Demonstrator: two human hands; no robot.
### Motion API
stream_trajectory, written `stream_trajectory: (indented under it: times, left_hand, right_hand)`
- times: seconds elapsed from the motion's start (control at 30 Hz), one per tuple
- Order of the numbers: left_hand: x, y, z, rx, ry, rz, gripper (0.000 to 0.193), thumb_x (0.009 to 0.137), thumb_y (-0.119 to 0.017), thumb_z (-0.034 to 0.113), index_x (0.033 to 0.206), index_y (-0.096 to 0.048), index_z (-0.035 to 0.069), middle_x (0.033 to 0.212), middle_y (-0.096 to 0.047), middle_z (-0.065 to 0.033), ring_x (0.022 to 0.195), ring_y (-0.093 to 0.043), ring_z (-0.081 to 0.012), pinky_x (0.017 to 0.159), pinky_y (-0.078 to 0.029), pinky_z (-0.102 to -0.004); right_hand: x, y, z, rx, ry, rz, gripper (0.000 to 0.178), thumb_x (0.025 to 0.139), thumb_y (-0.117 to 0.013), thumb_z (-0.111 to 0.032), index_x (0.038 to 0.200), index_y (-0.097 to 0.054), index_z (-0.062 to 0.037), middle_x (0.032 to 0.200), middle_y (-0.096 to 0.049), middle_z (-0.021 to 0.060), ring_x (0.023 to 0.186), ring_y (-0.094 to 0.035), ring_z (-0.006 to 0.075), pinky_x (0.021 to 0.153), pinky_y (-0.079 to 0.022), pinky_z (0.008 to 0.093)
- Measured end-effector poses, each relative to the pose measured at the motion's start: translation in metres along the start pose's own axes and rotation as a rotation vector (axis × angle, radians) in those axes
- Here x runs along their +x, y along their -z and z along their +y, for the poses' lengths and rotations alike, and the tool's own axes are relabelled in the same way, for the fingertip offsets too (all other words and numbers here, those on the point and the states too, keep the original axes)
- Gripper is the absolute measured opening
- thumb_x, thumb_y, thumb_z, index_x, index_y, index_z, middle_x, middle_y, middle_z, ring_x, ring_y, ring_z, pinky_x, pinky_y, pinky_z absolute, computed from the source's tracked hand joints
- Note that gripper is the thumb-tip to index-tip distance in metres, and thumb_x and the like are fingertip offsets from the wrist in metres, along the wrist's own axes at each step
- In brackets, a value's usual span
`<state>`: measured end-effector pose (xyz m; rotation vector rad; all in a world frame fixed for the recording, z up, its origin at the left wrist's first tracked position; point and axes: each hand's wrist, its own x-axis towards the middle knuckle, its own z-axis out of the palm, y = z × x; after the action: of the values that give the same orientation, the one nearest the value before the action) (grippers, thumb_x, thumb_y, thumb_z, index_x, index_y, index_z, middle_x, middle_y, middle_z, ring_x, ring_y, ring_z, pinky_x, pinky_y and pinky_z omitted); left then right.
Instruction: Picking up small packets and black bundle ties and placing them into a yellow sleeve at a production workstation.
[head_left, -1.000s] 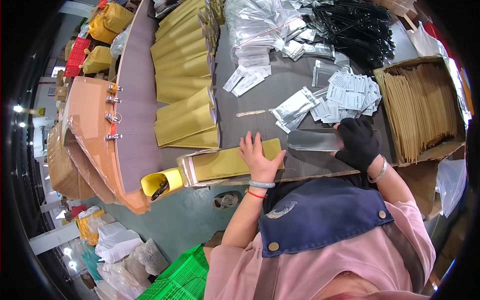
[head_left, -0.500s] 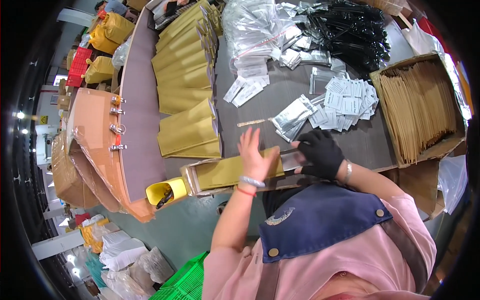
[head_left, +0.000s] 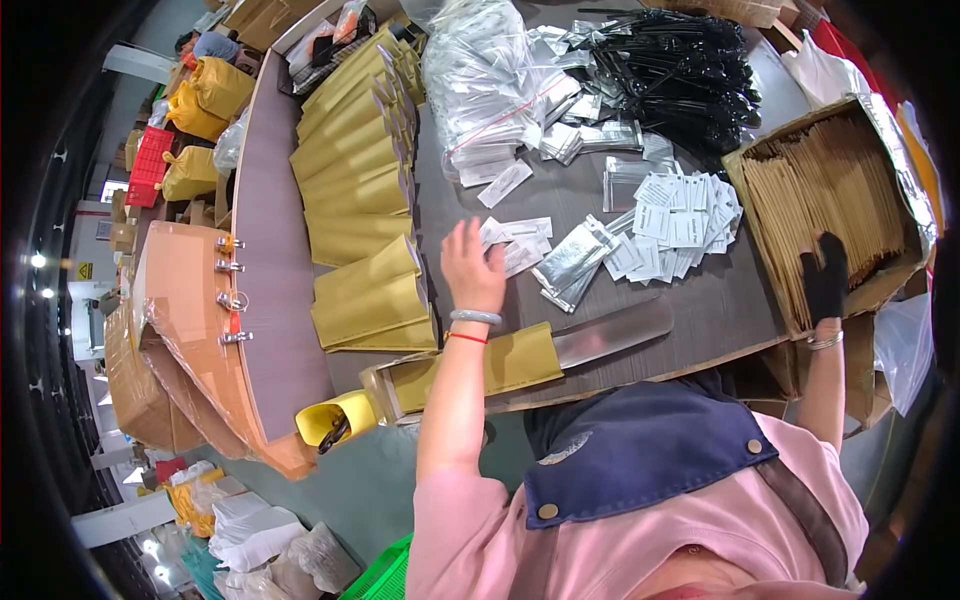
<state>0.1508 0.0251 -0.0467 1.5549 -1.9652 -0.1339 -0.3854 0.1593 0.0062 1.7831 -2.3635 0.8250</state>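
Note:
My left hand [head_left: 473, 268] is over the table with its fingers apart, beside several small white printed packets [head_left: 525, 243]. My right hand [head_left: 825, 280], in a black glove with bare fingertips, rests its spread fingers on brown paper mailers [head_left: 845, 205] packed upright in an open carton [head_left: 765, 240]. Along the table's near edge a yellow-brown paper mailer [head_left: 520, 358] lies partly around a smooth, shiny plate [head_left: 615, 335] with a rounded end. My left forearm covers part of that mailer. Silver packets [head_left: 578, 262] and a pile of white cards [head_left: 690, 220] lie between my hands.
Overlapping yellow-brown mailers [head_left: 350, 190] form a row on the left. Clear-bagged packets [head_left: 480, 80] and black plastic-wrapped items [head_left: 680, 75] are heaped at the back. A yellow cup [head_left: 345, 420] is fixed at the near left edge, beside a cardboard panel with metal clips [head_left: 185, 320].
My left hand has moved left off the mailer to the white packets, several of which have shifted nearer. My right hand has left the plate and reached right into the carton.

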Motion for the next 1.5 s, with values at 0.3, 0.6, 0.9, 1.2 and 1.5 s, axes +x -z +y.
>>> stream_trajectory:
  times: [0.3,0.6,0.9,1.2,1.5]
  left_hand:
    - [0.025,0.022,-0.014,0.014,0.425,-0.164,0.012,0.078,-0.07,0.014,0.084,-0.061,0.009,0.081,-0.063,-0.0092,0.081,-0.06,-0.0306,0.077,-0.045,-0.0446]
    - [-0.012,-0.009,0.091,0.149,0.054,-0.487,0.044,0.072,-0.076,0.032,0.109,-0.061,0.015,0.098,-0.057,-0.0099,0.096,-0.053,-0.0309,0.082,-0.041,-0.0469]
    - [-0.008,-0.008,0.099,0.0,-0.019,-0.353,0.039,0.068,-0.078,0.02,0.1,-0.057,0.01,0.078,-0.064,-0.0093,0.076,-0.062,-0.03,0.078,-0.044,-0.0433]
    - [-0.055,0.024,0.141,-0.225,-0.298,-0.495,0.036,0.063,-0.08,0.019,0.096,-0.066,0.013,0.089,-0.063,-0.006,0.088,-0.058,-0.0269,0.076,-0.045,-0.0402]
    - [-0.023,-0.006,0.137,-0.357,-0.157,-0.367,0.037,0.068,-0.077,0.016,0.102,-0.066,0.008,0.098,-0.062,-0.0077,0.092,-0.055,-0.0289,0.083,-0.044,-0.0397]
  right_hand:
    - [0.033,0.001,0.089,-0.421,-0.291,-0.249,0.043,0.092,-0.054,-0.027,0.124,-0.055,0.0012,0.125,-0.057,0.0185,0.119,-0.052,0.0334,0.102,-0.039,0.039]
    - [0.025,0.001,0.069,-0.378,-0.465,-0.218,0.039,0.094,-0.045,-0.022,0.125,-0.056,-0.0003,0.128,-0.056,0.0196,0.12,-0.05,0.0349,0.102,-0.039,0.0396]
    - [0.025,0.009,0.057,-0.14,-0.196,0.258,0.039,0.099,-0.048,-0.025,0.125,-0.055,0.0038,0.125,-0.059,0.0188,0.118,-0.055,0.0288,0.101,-0.041,0.0352]
    - [0.082,-0.038,-0.044,0.276,0.115,0.158,0.03,0.091,-0.062,-0.013,0.118,-0.058,0.0004,0.102,-0.067,0.0161,0.094,-0.065,0.0264,0.082,-0.051,0.0345]
    - [0.168,-0.075,-0.096,0.017,0.161,-0.127,0.046,0.081,-0.071,-0.026,0.123,-0.057,-0.014,0.115,-0.058,0.0192,0.103,-0.059,0.0371,0.084,-0.049,0.0411]
